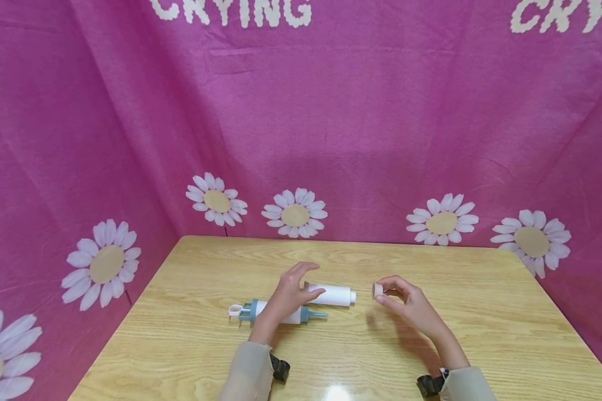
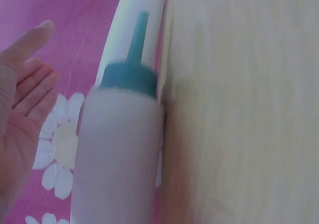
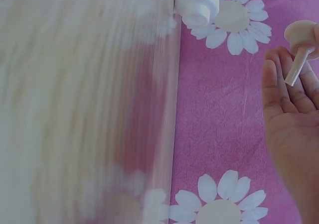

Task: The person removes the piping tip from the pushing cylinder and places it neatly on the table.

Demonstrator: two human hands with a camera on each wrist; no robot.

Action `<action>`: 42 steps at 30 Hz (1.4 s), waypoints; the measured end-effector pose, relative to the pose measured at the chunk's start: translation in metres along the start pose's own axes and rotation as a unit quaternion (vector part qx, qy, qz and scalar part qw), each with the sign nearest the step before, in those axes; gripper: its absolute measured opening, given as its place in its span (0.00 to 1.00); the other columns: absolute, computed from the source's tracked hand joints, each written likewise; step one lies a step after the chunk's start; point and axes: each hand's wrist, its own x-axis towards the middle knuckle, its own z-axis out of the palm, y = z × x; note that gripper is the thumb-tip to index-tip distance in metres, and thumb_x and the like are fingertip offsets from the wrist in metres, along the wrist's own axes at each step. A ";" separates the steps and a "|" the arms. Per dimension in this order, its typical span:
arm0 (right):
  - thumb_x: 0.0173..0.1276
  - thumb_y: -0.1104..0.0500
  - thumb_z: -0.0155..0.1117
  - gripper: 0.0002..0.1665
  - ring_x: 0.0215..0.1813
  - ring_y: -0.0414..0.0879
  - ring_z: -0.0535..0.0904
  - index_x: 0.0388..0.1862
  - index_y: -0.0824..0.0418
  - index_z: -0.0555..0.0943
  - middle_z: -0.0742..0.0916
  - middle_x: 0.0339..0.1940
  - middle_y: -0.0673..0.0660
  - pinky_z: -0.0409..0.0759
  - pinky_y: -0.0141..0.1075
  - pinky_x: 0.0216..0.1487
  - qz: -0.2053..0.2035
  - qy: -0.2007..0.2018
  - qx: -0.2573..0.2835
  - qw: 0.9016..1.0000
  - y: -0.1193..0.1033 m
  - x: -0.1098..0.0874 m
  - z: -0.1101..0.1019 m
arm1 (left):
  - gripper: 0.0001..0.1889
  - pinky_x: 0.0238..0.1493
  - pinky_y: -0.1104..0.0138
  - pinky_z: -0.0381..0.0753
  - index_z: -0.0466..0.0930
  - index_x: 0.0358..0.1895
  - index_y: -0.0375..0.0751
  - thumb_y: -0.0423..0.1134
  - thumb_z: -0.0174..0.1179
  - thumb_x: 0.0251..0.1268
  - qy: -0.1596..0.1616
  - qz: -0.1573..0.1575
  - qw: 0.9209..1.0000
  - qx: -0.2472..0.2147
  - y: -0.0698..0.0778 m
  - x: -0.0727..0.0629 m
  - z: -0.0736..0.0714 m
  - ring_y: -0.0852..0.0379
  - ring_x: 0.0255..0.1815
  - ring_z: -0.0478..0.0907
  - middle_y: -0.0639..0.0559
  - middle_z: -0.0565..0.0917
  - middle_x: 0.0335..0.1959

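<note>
My left hand (image 1: 287, 295) is over the table with thumb and fingers spread apart, gripping nothing. Beyond it a white cylindrical bottle (image 1: 333, 295) lies on its side, its narrow neck facing right; the fingers partly cover its left end. Under the left wrist lies a white tube with a teal nozzle cap (image 2: 130, 78), teal frame and white pull handle (image 1: 234, 311). My right hand (image 1: 406, 303) pinches a small white cap (image 1: 378, 290) between thumb and fingers, a short way right of the bottle neck. In the right wrist view the cap's thin spout (image 3: 297, 67) shows.
The wooden table (image 1: 341, 351) reaches a pink cloth (image 1: 361, 139) with white flowers, which hangs behind it and along its sides. Both forearms wear light sleeves, with a black wrist camera (image 1: 280, 368) strapped on each wrist.
</note>
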 end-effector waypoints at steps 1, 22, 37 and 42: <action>0.69 0.61 0.64 0.13 0.49 0.29 0.79 0.51 0.62 0.79 0.85 0.45 0.51 0.79 0.28 0.56 0.000 -0.001 0.001 1.000 0.000 0.001 0.001 | 0.27 0.49 0.58 0.85 0.77 0.58 0.35 0.38 0.73 0.54 0.007 0.012 1.000 -0.003 0.002 -0.001 0.002 0.48 0.57 0.80 0.43 0.82 0.56; 0.68 0.61 0.64 0.13 0.47 0.31 0.80 0.50 0.63 0.80 0.87 0.45 0.59 0.80 0.36 0.56 -0.009 -0.036 0.016 0.999 -0.009 0.005 0.020 | 0.24 0.61 0.48 0.78 0.80 0.55 0.40 0.38 0.73 0.53 0.018 0.079 0.997 -0.012 0.037 -0.007 0.035 0.52 0.58 0.81 0.48 0.84 0.54; 0.69 0.60 0.64 0.10 0.46 0.34 0.80 0.48 0.59 0.81 0.86 0.46 0.58 0.79 0.31 0.53 -0.005 -0.064 0.015 0.998 -0.012 0.005 0.028 | 0.22 0.63 0.71 0.77 0.79 0.56 0.41 0.38 0.70 0.58 -0.021 0.111 0.993 -0.019 0.046 -0.006 0.042 0.54 0.59 0.80 0.49 0.84 0.55; 0.72 0.59 0.60 0.12 0.49 0.33 0.79 0.52 0.60 0.79 0.85 0.49 0.58 0.79 0.32 0.54 0.009 -0.060 0.027 0.998 -0.013 0.004 0.026 | 0.20 0.60 0.72 0.79 0.81 0.55 0.42 0.39 0.69 0.59 0.004 0.120 0.993 -0.017 0.047 -0.006 0.041 0.55 0.56 0.82 0.50 0.85 0.52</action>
